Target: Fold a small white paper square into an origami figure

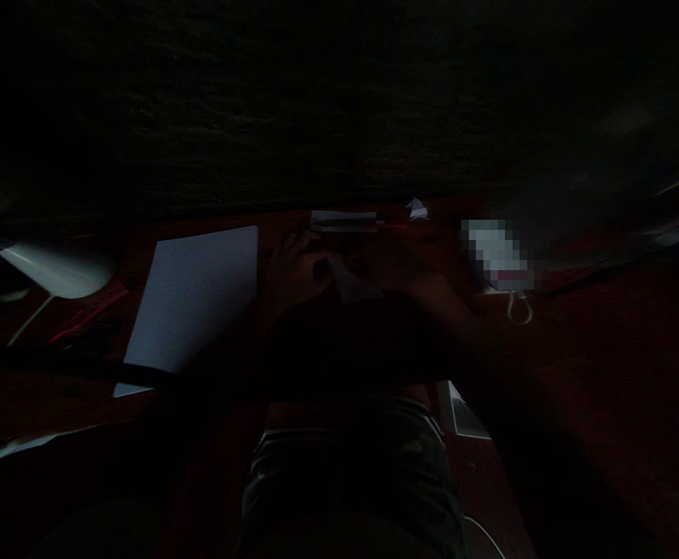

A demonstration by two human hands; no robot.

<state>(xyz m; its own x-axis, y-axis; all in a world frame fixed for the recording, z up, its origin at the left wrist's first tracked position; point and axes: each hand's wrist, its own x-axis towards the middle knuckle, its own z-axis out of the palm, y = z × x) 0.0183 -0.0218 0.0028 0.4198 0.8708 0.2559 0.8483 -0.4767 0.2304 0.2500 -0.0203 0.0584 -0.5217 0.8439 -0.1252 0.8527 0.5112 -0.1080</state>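
The scene is very dark. Between my hands is a small, pale folded piece of paper (348, 281), narrow at its upper end and wider below. My left hand (297, 268) is at its left, with the thumb side closed against the paper's upper edge and the other fingers bent over the table. From the right, my right hand (401, 268) reaches in to the paper; its fingers are mostly lost in shadow but seem closed at the paper. Just beyond them lies a pale flat strip (342, 221), with a thin red object (391, 225) by its right end.
A large white sheet (200, 287) lies to the left on the reddish table (596, 373). Farther left are a white lamp-like shape (65, 268), a cord and a red stick (88, 312). Crumpled paper (417, 209) sits at the back; a blurred-out white object (494, 248) with a loop is right.
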